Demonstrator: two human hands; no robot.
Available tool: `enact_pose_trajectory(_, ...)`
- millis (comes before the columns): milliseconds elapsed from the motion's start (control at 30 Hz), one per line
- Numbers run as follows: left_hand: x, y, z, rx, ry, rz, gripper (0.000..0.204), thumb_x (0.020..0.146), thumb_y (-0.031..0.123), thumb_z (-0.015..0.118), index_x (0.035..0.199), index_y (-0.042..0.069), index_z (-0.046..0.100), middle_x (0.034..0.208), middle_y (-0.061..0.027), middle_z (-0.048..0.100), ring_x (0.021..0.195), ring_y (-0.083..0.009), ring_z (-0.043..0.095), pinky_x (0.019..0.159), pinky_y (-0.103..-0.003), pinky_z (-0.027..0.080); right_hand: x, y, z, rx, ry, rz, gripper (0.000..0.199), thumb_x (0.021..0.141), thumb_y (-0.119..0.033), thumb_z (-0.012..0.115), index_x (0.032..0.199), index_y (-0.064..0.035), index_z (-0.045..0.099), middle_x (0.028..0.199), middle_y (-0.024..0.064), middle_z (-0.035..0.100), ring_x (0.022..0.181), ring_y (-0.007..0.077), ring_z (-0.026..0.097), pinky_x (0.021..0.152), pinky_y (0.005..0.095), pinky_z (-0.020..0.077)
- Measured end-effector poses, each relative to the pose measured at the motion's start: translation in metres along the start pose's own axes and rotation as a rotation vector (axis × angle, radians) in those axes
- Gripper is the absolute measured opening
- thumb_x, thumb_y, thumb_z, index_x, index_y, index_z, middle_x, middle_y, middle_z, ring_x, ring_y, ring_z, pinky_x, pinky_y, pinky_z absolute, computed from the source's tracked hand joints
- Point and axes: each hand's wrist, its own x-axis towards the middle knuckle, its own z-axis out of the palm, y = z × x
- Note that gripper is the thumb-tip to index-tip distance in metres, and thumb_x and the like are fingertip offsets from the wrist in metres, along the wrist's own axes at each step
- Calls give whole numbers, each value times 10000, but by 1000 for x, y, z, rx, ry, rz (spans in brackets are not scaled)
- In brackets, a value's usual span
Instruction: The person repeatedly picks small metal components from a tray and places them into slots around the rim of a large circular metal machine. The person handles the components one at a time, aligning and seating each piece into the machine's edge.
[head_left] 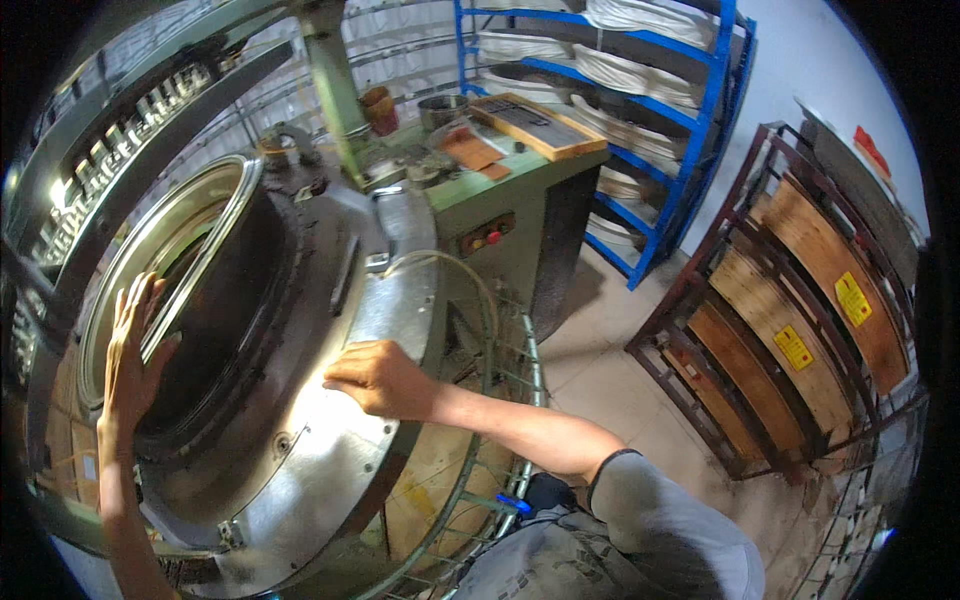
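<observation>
Left hand (133, 350) flat, thumb apart, beside metal cylinder (232, 290), right hand (378, 380) fingers curled together over steel ring (325, 435)

The light is uneven: white glare (nearly washing out the surface) pools on the metal plate (308, 418) beside the right hand (382, 380), while the drum (245, 275) sits dim and the wall (785, 55) looks bluish. A soft shadow darkens the floor (612, 318) near the table (535, 175). Fisheye distortion bows lines toward the rim, the corners go black, and the lower-right fringe looks soft and murky.
</observation>
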Motion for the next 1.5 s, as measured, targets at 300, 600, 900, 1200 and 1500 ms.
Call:
enact_pose_trajectory(300,-24,190,8,85,75,268,275,999,94,672,1258,2,680,810,-111,665,710,-241,663,654,-393,507,1,63,-193,-29,33,122,69,885,-27,763,950,-25,788,928,110,778,843,232,750,751,347,606)
enact_pose_trajectory(600,162,320,60,-372,-102,208,273,898,-16,745,1166,-19,697,921,-176,751,841,-366,754,756,-430,627,84,362,-552,-796,-179,566,408,893,-151,765,1290,-66,732,1263,173,743,1173,320,716,1035,413,552)
enact_pose_trajectory(900,379,369,174,-529,-193,187,284,798,34,797,1069,38,713,886,-142,702,725,-351,675,631,-441,531,100,520,-606,-751,-697,383,686,805,-131,805,1455,-61,596,1402,198,650,1315,368,603,1131,452,473)
enact_pose_trajectory(1200,604,383,320,-546,-105,65,258,767,34,771,1011,-46,754,859,-272,709,852,-440,713,781,-475,566,100,528,-600,-670,-671,257,336,849,-40,762,1179,-3,707,1135,220,715,1123,419,661,949,488,516)
enact_pose_trajectory(1500,697,413,453,-836,15,-53,735,745,79,878,1381,-73,540,1067,-226,770,995,-331,762,855,-413,594,103,537,-600,-601,-685,318,290,849,-68,745,1126,16,720,1146,233,709,1161,420,643,987,498,504)
